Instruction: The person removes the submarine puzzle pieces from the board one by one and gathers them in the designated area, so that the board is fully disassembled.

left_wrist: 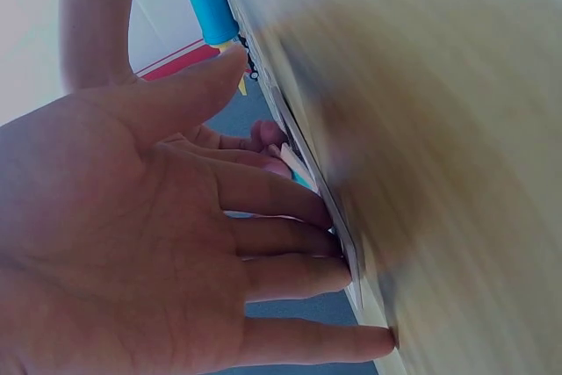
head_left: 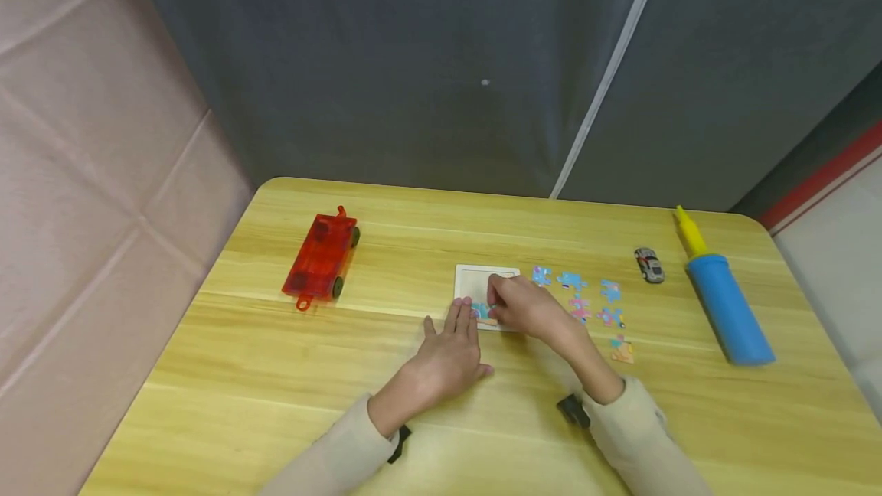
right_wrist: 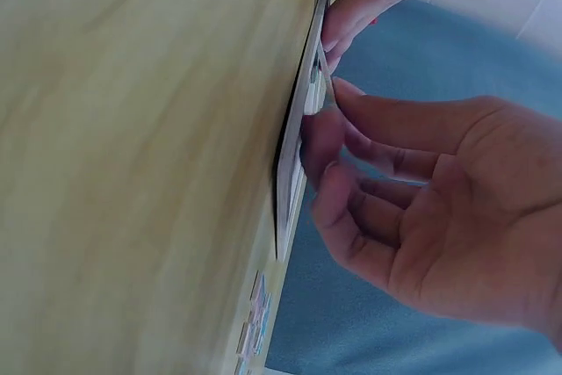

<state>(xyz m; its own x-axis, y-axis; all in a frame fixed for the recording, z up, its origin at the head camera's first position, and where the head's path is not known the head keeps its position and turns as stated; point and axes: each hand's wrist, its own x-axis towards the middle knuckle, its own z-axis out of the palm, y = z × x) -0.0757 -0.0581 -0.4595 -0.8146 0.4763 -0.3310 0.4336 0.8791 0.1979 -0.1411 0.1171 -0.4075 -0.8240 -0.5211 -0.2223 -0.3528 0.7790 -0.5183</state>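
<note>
A white puzzle tray [head_left: 465, 275] lies on the wooden table, with blue-and-orange puzzle pieces [head_left: 485, 314] in its lower part. My left hand [head_left: 446, 362] rests its straight fingertips on the tray's lower left, thumb spread to the side. Over the tray's right half is my right hand [head_left: 529, 309], its thumb and fingers curled. They pinch a puzzle piece [right_wrist: 327, 79], which shows in the right wrist view as a thin pale edge tilted against the tray. The same tilted piece [left_wrist: 297, 164] appears beyond the left fingers in the left wrist view. The right hand hides part of the tray.
Several loose puzzle pieces [head_left: 580, 308] lie right of the tray. Farther right are a small toy car [head_left: 649, 265] and a blue pump [head_left: 730, 311] with a yellow nozzle. A red toy wagon [head_left: 322, 255] stands at the left. A dark curtain [head_left: 413, 67] hangs behind the table.
</note>
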